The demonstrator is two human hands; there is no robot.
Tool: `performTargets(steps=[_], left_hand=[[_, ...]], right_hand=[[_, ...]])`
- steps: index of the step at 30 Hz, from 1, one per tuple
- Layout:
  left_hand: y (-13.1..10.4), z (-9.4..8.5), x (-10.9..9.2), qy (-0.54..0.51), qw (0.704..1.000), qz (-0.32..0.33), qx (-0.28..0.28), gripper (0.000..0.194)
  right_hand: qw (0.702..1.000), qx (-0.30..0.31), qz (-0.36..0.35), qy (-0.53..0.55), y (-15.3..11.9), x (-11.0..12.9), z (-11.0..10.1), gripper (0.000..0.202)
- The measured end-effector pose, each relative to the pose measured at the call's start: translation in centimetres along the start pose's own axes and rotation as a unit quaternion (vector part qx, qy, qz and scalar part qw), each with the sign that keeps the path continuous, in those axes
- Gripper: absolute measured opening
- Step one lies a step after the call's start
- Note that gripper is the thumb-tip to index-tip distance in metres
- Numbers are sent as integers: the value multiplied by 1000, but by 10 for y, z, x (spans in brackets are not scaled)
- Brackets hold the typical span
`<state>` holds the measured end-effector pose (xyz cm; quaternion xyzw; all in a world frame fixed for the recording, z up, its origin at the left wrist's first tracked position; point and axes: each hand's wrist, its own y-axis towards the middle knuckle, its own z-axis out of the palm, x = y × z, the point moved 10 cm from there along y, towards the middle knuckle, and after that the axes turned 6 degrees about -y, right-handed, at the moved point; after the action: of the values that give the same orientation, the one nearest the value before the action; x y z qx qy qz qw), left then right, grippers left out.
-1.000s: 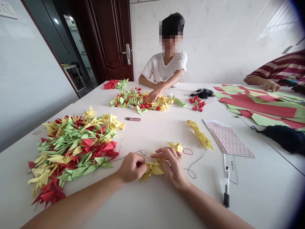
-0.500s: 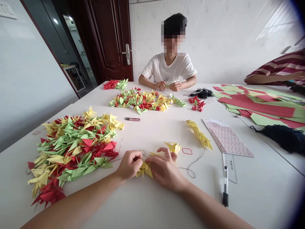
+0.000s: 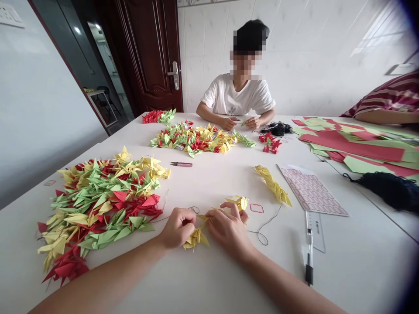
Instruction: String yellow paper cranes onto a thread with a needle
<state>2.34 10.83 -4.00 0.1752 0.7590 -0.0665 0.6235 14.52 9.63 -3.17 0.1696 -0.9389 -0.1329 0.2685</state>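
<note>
My left hand (image 3: 179,227) is closed in a pinch at the near middle of the table, with dark thread (image 3: 195,209) running behind it; its fingertips hide what they grip, apparently this thread. A folded yellow paper crane (image 3: 196,238) lies against its thumb side, in the gap between my hands. My right hand (image 3: 231,233) has thumb and forefinger closed on the tip of another yellow paper crane (image 3: 203,219), its other fingers raised. Just beyond them sit more yellow cranes (image 3: 241,202). Thread trails right to a yellow crane string (image 3: 272,184).
A large heap of red, green and yellow cranes (image 3: 104,200) covers the left. Thread snips (image 3: 181,164) lie ahead. On the right are a label sheet (image 3: 312,189), a pen (image 3: 309,255), black yarn (image 3: 388,188) and paper strips (image 3: 353,146). A co-worker (image 3: 237,93) sits opposite.
My hands have drawn slightly apart, and the yellow crane between them now shows more fully, a little lower. The co-worker opposite has shifted right, hands farther apart.
</note>
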Motion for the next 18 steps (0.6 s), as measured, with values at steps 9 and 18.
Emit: performTargets(steps=[9, 18], left_hand=[[1, -12, 10, -36, 996, -55, -63, 34], [5, -1, 7, 24, 998, -51, -23, 33]], right_hand=[[999, -48, 13, 17, 1, -6, -13, 22], [999, -31, 10, -5, 2, -4, -10, 20]])
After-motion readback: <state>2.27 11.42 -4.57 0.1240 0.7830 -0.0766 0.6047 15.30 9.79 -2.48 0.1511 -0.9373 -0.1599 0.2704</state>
